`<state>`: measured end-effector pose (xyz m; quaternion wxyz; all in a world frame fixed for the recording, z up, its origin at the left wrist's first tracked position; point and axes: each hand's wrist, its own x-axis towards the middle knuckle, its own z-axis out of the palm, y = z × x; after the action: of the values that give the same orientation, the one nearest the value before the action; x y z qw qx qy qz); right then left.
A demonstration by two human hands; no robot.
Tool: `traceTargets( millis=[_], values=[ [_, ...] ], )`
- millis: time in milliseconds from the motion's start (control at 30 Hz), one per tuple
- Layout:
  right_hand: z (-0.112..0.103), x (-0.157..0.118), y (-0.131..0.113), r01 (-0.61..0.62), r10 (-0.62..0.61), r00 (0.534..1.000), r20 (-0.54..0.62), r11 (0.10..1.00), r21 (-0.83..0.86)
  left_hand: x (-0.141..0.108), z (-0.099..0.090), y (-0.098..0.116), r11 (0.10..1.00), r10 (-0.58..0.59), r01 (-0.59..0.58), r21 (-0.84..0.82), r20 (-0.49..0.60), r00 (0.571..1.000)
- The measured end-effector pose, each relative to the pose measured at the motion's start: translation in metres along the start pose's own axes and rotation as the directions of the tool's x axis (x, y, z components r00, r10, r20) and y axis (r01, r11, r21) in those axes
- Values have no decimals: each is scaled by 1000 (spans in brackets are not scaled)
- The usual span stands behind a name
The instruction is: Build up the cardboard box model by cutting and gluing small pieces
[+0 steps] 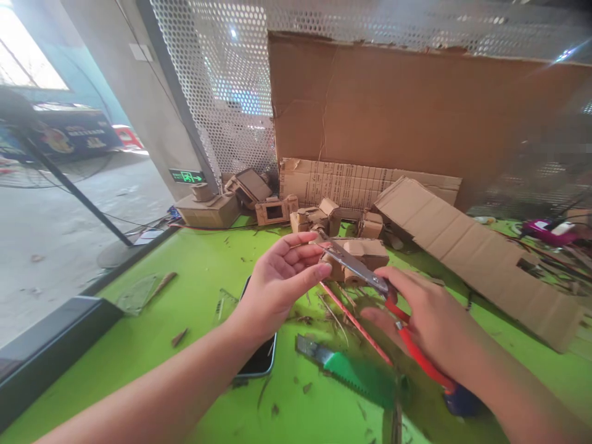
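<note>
In the middle of the head view, my right hand (pixel 430 320) grips a pair of scissors (pixel 356 265) with red handles. Their grey blades point up and left to the fingertips of my left hand (pixel 289 271). The left thumb and fingers are bent together near the blade tips; whatever lies between them is too small to make out. Behind the blades stand small cardboard models (pixel 365 251), partly covered. Under my hands lie a red stick (pixel 356 322) and a green utility knife (pixel 356 370) with its blade showing. A phone (pixel 263 361) is partly hidden beneath my left wrist.
Cardboard scraps litter the green table (pixel 152 351). Clear set squares (pixel 136 295) lie at left, near a dark box (pixel 55 351). A long cardboard piece (pixel 472 259) slants across the right. A cardboard box (pixel 208 211) and a large cardboard sheet (pixel 393 111) stand at the back.
</note>
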<state>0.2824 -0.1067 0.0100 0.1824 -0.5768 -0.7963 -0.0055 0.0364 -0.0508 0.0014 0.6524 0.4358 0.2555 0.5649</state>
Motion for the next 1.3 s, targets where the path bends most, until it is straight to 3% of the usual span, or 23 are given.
traceTargets(
  millis=[367, 500, 733, 1133, 1300],
  values=[
    [5, 0, 1, -26, 15, 994, -110, 995, -99, 1, 0, 0, 998, -55, 55, -2, -32, 998],
    [4, 0, 2, -46, 37, 994, -100, 995, -91, 1, -1, -1, 998, -66, 65, -12, -39, 997],
    [-1, 0, -4, -19, 10, 990, -139, 998, -61, 0, 0, 0, 998, -51, 52, -19, 25, 998],
    [-10, 2, -7, -47, 46, 999, 17, 994, 94, 0, 3, 5, 997, -40, 41, -66, 11, 999],
    [-3, 2, -3, -28, 29, 1000, -13, 999, 38, 0, 1, 6, 997, -40, 41, -70, 27, 999]
  ],
)
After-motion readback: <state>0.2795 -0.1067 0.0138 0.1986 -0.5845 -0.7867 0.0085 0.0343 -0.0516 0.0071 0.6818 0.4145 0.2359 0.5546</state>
